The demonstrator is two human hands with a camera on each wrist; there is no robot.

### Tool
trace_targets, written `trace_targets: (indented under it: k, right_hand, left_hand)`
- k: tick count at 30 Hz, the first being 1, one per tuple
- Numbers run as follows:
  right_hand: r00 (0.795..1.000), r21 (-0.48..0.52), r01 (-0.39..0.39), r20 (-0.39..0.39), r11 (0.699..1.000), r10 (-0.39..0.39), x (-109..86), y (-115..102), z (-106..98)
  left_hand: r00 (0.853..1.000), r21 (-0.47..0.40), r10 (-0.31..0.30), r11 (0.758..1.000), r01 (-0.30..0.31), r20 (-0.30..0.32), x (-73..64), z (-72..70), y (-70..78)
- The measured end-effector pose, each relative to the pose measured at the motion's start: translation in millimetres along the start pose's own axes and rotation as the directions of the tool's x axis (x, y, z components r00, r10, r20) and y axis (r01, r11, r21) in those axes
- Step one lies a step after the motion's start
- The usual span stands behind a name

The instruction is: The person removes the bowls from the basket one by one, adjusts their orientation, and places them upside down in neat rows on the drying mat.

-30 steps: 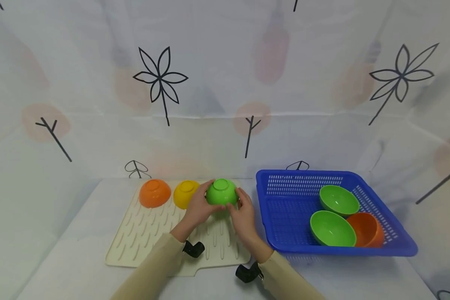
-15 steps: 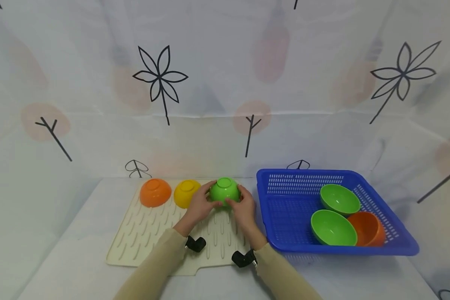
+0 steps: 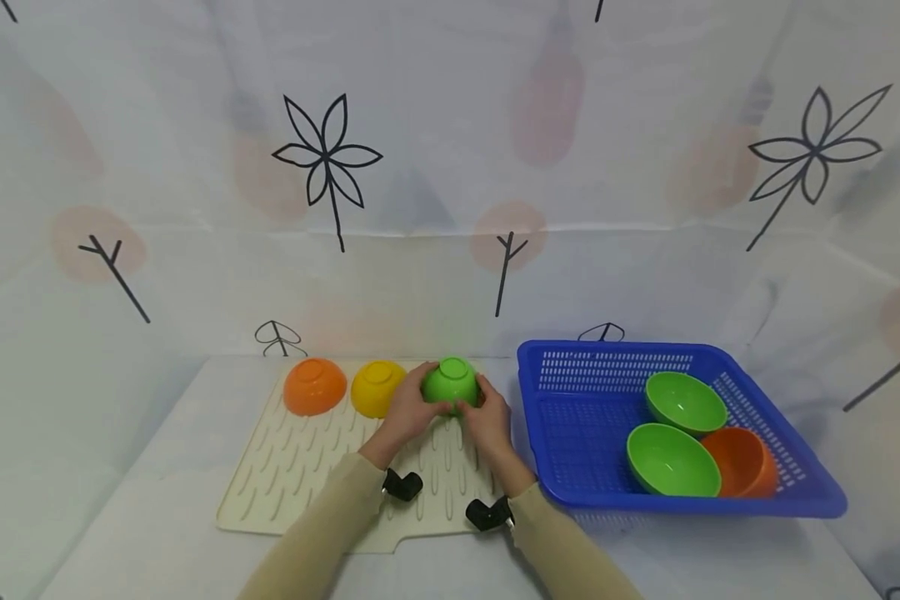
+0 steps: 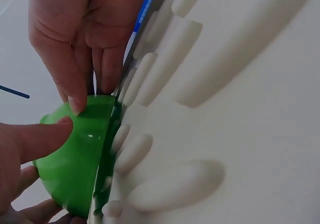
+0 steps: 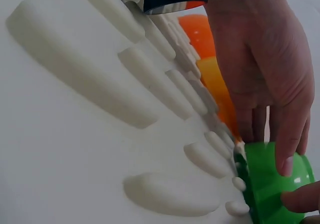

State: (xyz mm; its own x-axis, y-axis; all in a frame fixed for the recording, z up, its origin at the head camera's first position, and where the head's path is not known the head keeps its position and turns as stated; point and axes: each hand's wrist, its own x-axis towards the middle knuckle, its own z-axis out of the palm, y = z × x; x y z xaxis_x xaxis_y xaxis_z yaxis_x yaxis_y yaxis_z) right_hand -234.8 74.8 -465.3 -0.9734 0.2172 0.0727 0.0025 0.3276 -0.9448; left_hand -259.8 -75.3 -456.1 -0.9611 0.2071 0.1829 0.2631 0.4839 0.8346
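Observation:
A green bowl (image 3: pixel 452 382) is upside down at the back right of the cream ridged drying mat (image 3: pixel 330 467). My left hand (image 3: pixel 411 407) holds its left side, the thumb on the near wall. On the other side my right hand (image 3: pixel 487 417) grips it the same way. In the left wrist view the rim of the green bowl (image 4: pixel 75 149) lies right at the mat's ridges, with fingers curved round the wall. A yellow bowl (image 3: pixel 377 388) stands upside down just left of my left hand, and an orange bowl (image 3: pixel 315 387) sits inverted beyond it.
To the right stands a blue perforated basket (image 3: pixel 570 492). Inside it are a green bowl (image 3: pixel 686 402) at the back, another green bowl (image 3: pixel 673 460) in front, and an orange bowl (image 3: pixel 742 463) tipped on its side. A patterned white cloth (image 3: pixel 435 283) hangs behind the table.
Both hands have shifted the green bowl slightly to the right and settled with it at the mat's back. The other bowls keep their places; the head view has shifted slightly.

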Motion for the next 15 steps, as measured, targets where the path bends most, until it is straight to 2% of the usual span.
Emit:
trace_targets:
  k: [4,9,15]
  right_hand:
    - [1.0,-0.012,-0.003,0.004,1.0,0.003,-1.3,-0.6,-0.1]
    - [1.0,-0.028,-0.007,0.008,1.0,0.007,-2.3,-1.8,-0.1]
    - [1.0,-0.053,-0.02,0.019,0.998,0.021,-4.3,-5.4,-1.3]
  left_hand:
    - [0.999,0.015,-0.031,0.999,0.031,-0.022,0.5,3.2,0.5]
    - [0.999,0.064,-0.008,0.998,0.011,-0.049,1.3,5.9,3.0]
    - [0.999,0.157,-0.019,0.987,0.024,-0.033,3.2,6.9,3.7]
